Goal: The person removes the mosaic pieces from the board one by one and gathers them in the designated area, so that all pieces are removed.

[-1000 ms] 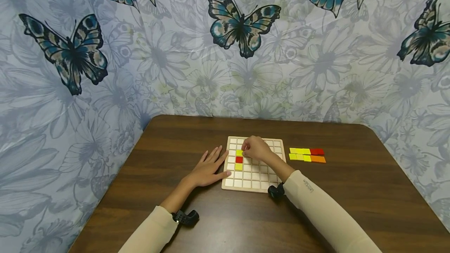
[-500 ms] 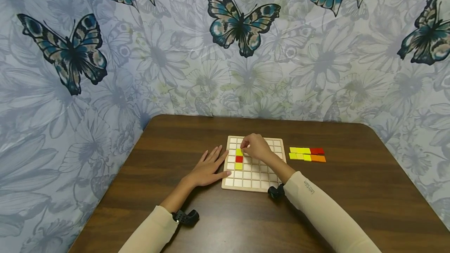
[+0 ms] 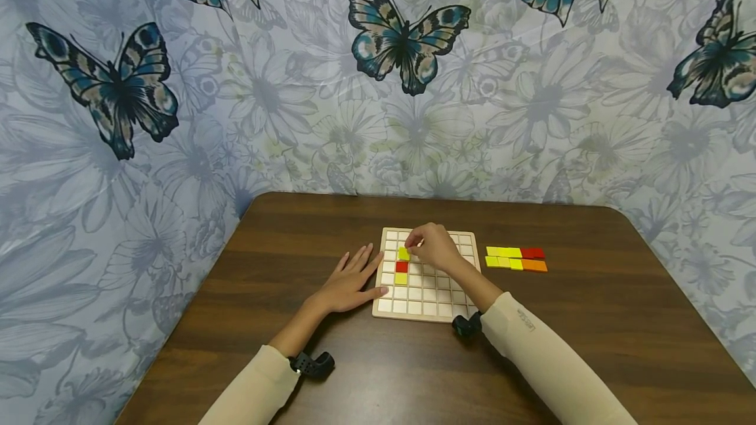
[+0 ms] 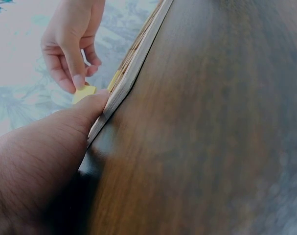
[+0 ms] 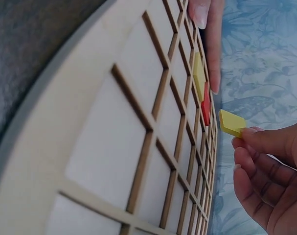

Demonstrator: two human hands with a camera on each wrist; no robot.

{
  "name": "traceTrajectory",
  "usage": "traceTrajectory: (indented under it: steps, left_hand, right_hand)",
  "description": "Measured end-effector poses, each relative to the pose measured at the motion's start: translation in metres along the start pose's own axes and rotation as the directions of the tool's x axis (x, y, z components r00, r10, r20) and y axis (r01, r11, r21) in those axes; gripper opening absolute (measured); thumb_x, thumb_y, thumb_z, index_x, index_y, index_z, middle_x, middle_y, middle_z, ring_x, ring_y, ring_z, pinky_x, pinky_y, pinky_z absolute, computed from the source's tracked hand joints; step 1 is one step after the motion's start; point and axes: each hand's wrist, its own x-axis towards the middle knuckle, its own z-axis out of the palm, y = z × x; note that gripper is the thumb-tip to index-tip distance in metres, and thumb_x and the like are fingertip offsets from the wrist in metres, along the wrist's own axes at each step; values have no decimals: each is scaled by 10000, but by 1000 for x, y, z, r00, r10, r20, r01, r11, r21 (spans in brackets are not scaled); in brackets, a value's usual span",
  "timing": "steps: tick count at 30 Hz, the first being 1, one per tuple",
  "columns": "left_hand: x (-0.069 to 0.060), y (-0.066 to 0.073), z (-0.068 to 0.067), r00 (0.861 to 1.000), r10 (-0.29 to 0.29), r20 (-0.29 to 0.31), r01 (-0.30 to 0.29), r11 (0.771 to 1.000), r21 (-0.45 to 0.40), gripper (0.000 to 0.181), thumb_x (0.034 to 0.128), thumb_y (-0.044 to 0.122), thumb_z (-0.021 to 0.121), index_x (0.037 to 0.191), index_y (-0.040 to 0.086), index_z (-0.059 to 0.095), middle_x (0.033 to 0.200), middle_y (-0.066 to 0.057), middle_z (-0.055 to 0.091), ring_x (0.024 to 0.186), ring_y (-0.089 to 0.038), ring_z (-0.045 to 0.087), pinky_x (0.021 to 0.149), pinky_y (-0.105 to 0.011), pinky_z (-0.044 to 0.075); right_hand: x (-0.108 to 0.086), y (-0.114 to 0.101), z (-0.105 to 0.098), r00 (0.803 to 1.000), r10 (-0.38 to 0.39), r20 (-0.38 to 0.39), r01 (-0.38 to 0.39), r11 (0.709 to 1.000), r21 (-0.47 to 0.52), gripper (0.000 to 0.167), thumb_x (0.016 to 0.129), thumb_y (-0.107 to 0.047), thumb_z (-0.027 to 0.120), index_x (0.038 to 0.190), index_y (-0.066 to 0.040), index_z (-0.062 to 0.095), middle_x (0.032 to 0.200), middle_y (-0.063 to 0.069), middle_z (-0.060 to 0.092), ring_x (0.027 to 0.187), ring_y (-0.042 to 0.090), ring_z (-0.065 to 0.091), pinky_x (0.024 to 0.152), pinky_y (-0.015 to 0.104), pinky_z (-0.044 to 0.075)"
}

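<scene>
A pale wooden grid board point(image 3: 437, 295) lies on the table. My right hand point(image 3: 436, 248) is over its upper left part and pinches a yellow square tile point(image 5: 231, 123) between thumb and fingertips. In the right wrist view that tile is tilted and apart from the board. Set in the grid just below it are a red tile point(image 3: 401, 267) and another yellow tile point(image 3: 401, 279). My left hand point(image 3: 347, 288) rests at the board's left edge with fingers spread, its thumb touching the frame, as the left wrist view also shows.
To the right of the board, two rows of loose tiles lie on the brown table point(image 3: 366, 372): several yellow tiles point(image 3: 504, 253), red tiles point(image 3: 532, 254) and orange tiles point(image 3: 534, 266). A butterfly-print cloth point(image 3: 331, 149) hangs behind the table's far edge.
My right hand has risen slightly with the yellow tile, which shifts a little up and to the right, away from the red tile. My left hand stays in place.
</scene>
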Motion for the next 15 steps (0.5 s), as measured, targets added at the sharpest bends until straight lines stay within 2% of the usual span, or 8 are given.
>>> traceTrajectory:
  steps: [6,15]
  left_hand:
    - [0,0,-1,1000,2,3,-2,1000,-12,860,1006,668,417,1651,203,92,1700,-122,25,1567,-273,4,1220,-567,-23]
    - [1,-1,-2,1000,11,4,-11,1000,-17,858,1009,655,428,1651,189,103,1698,-137,31,1567,-289,15,1217,-579,-13]
  right_hand:
    - [-6,-1,-10,1000,-22,7,22,1000,-15,30,875,-31,779,902,-31,794,813,-8,734,690,122,644,652,314,547]
    - [-18,-4,-27,1000,-15,-2,15,1000,15,37,890,-43,770,916,-46,796,825,-12,734,667,127,615,627,303,525]
